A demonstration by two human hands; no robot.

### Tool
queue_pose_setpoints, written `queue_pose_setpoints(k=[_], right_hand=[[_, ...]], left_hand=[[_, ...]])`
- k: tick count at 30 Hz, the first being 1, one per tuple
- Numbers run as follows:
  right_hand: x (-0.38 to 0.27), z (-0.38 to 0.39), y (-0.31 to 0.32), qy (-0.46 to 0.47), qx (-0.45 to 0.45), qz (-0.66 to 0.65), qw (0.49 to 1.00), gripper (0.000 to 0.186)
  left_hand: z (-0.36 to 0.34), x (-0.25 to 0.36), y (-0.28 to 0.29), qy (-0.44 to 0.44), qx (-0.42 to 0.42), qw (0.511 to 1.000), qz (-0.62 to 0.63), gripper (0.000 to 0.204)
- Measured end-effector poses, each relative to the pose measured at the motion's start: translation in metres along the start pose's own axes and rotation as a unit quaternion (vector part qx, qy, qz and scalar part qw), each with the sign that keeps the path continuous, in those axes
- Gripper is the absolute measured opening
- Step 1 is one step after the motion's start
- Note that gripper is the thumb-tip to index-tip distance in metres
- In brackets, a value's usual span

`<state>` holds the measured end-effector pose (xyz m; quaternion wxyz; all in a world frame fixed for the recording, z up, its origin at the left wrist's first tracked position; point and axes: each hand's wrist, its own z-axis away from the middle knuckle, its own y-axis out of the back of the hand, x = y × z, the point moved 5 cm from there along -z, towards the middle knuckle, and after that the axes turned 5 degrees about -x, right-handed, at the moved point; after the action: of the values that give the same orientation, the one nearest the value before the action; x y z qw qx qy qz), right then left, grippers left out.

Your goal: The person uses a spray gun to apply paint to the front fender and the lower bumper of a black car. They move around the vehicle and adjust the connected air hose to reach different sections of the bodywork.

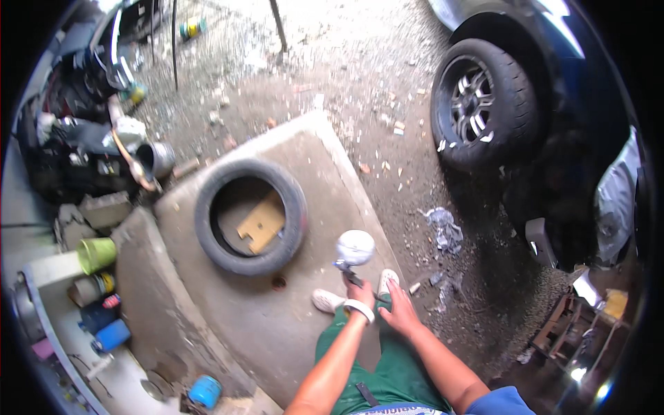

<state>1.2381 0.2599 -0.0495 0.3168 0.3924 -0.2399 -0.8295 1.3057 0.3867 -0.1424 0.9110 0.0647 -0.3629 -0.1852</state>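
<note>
Nearest, the person's forearms reach forward over green trousers (415,379), the left one slanting up and inward with a pale wristband (359,310) at the wrist, the right one coming in from the lower right with its elbow bent. The right hand (402,312) is turned back-up beside the knee, its fingers straight and slightly apart, apparently gripping nothing; its palm side is hidden. The left hand (358,292) points away from the body, fingers clamped around the dark handle of what looks like a spray gun (348,271). The gun is held low over the slab, just in front of the light-coloured shoes (328,300), with its round white cup (356,247) at the far end.

With only one hand on the gun, a loosened grip or a turned wrist could tip the cup and, if it holds liquid, spill it onto the shoes or slab. An accidental squeeze of the trigger could send spray toward the tyre; where the nozzle points is too small to tell.

Farther out, the loose tyre (293,202) lies flat on the concrete slab (325,197), a tan board (266,225) showing inside its ring. Beyond the slab's edge are crumpled plastic (445,231) on the dirt and, farther off, the car's mounted wheel (477,104).
</note>
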Motion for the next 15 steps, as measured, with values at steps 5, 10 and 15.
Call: queue_pose_setpoints(k=[5, 10, 15], right_hand=[[-0.061, -0.052, 0.100, 0.067, 0.081, -0.313, 0.944, 0.060], [-0.055, -0.055, 0.209, 0.100, 0.173, -0.492, 0.847, 0.052], [-0.010, -0.031, 0.305, -0.013, 0.371, -0.692, 0.619, 0.031]], left_hand=[[0.077, 0.222, 0.009, -0.128, -0.054, 0.965, -0.221, 0.078], [0.115, 0.367, -0.049, -0.236, -0.152, 0.907, -0.313, 0.082], [0.129, 0.434, -0.111, -0.381, -0.379, 0.771, -0.342, 0.062]])
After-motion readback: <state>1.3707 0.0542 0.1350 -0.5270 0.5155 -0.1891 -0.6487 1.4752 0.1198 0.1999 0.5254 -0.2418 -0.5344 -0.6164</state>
